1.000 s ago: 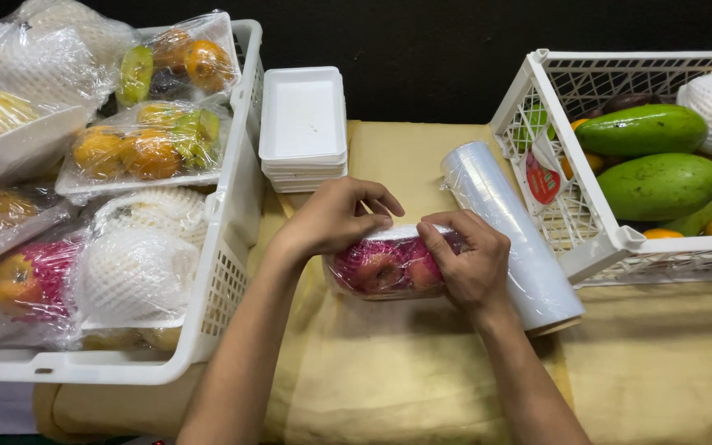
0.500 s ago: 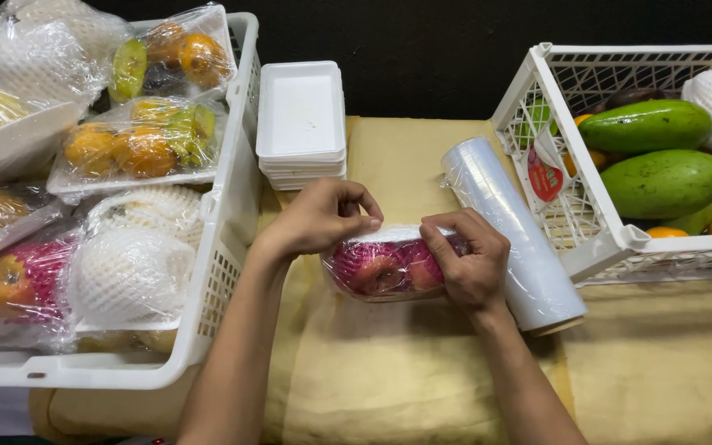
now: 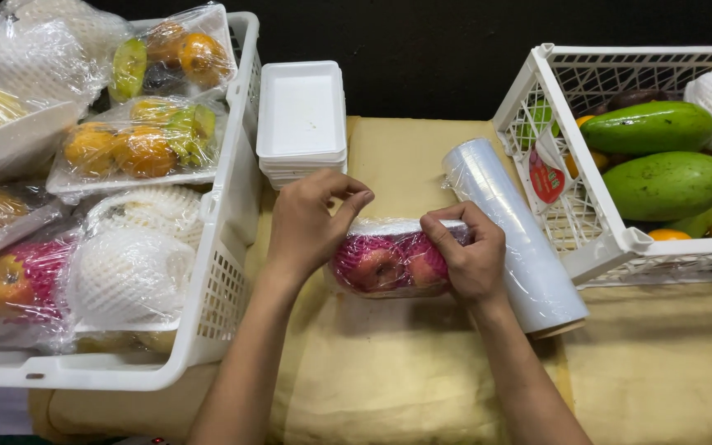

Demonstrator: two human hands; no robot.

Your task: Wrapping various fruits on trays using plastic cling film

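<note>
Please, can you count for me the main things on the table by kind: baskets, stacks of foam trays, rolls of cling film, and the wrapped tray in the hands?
White baskets: 2, the left basket and the right basket
Stack of white foam trays: 1
Roll of cling film: 1
Wrapped apple tray between left hand and right hand: 1
Total: 5

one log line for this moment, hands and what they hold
left hand: on wrapped apple tray | right hand: gripping tray end | film roll: beside right hand

Glossy clear plastic film wraps the fruit tray (image 3: pixel 389 264); the tablecloth (image 3: pixel 389 371) looks matt, creased cloth.
</note>
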